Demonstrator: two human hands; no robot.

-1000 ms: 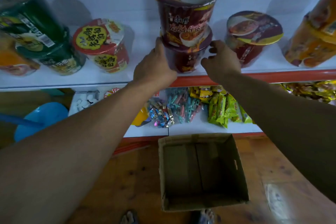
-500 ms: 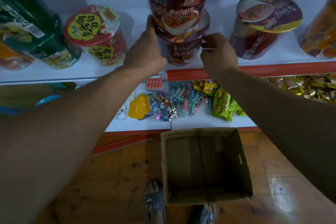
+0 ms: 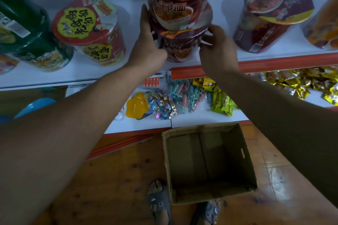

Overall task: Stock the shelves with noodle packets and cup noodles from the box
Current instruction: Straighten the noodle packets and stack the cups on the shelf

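At top centre, your left hand (image 3: 146,45) lays straight fingers flat against the upper cup (image 3: 177,0); your right hand (image 3: 217,51) pinches the lower cup (image 3: 180,47) at its rim with curled fingers.

The upper white shelf with a red front lip (image 3: 87,76) carried a row of cups: a dark green cup of noodles (image 3: 42,56) at the left, a red-and-white cup of noodles (image 3: 91,31) beside it, a dark maroon cup of noodles (image 3: 180,49) near the front edge, a second maroon cup (image 3: 270,18) to its right, and an orange cup (image 3: 323,23) at the far right

The lower white shelf (image 3: 201,118) held a yellow plastic piece (image 3: 137,105), a clear bag of wrapped sweets (image 3: 162,106), pastel clothes pegs (image 3: 184,95), yellow-green snack packets (image 3: 222,102) and gold foil packets (image 3: 300,82)

On the wooden floor (image 3: 118,179) stood an open brown cardboard box (image 3: 208,162), just below the lower shelf
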